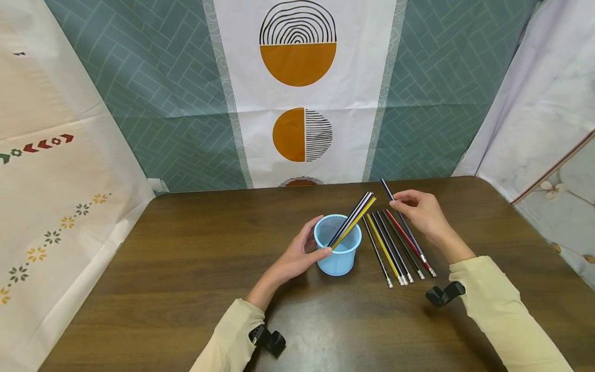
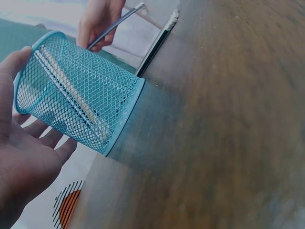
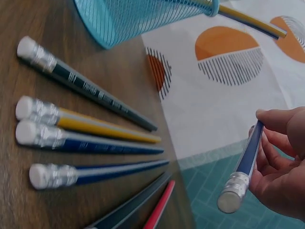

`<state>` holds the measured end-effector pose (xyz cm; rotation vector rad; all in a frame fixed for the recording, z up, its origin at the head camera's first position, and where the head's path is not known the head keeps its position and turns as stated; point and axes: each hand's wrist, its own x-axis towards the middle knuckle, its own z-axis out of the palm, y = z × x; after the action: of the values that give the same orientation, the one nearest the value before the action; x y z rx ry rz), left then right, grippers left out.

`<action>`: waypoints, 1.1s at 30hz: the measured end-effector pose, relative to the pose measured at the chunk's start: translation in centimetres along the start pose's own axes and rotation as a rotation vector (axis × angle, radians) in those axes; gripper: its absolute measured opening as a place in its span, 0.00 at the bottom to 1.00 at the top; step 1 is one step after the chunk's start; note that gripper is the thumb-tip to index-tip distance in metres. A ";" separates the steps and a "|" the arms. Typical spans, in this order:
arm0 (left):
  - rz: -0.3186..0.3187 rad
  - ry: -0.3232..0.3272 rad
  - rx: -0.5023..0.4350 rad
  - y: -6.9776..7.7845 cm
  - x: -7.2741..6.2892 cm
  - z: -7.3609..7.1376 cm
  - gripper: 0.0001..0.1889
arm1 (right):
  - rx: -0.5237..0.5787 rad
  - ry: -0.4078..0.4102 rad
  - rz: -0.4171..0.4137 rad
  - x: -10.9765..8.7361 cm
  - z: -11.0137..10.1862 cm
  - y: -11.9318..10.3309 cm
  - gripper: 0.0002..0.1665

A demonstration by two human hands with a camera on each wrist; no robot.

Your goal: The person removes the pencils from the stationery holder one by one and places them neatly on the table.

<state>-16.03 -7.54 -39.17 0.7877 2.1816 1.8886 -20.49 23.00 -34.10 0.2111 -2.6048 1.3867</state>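
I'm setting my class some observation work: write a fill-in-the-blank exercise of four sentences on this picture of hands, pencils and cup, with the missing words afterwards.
The left hand holds a mesh cup coloured light ____.
The thing pinched in the right hand is a ____.
The pencils lying on the table have white ____ at their near ends.
Seen from the head camera, they lie to the cup's ____.

Missing words: blue; pencil; erasers; right.

The table (image 1: pixel 162 258) offers passage at left, while pencils (image 1: pixel 385 249) block the surface right of the blue cup (image 1: pixel 338 264).
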 end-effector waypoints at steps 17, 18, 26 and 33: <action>-0.003 -0.003 -0.010 0.0 0.0 0.0 0.38 | -0.098 -0.050 0.063 0.9 0.0 3.9 0.18; -0.003 -0.004 -0.010 0.0 0.0 0.0 0.38 | -0.104 -0.052 0.063 0.9 0.0 4.1 0.18; 0.008 0.006 -0.003 0.1 0.1 0.0 0.38 | -0.134 -0.072 0.069 1.1 -0.2 5.1 0.18; 0.010 0.004 0.003 0.0 0.1 0.1 0.38 | -0.161 -0.098 0.091 0.9 -0.6 6.2 0.18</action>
<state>-16.08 -7.41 -39.14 0.7974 2.1871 1.8944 -22.64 26.86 -38.54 0.1424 -2.8237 1.2139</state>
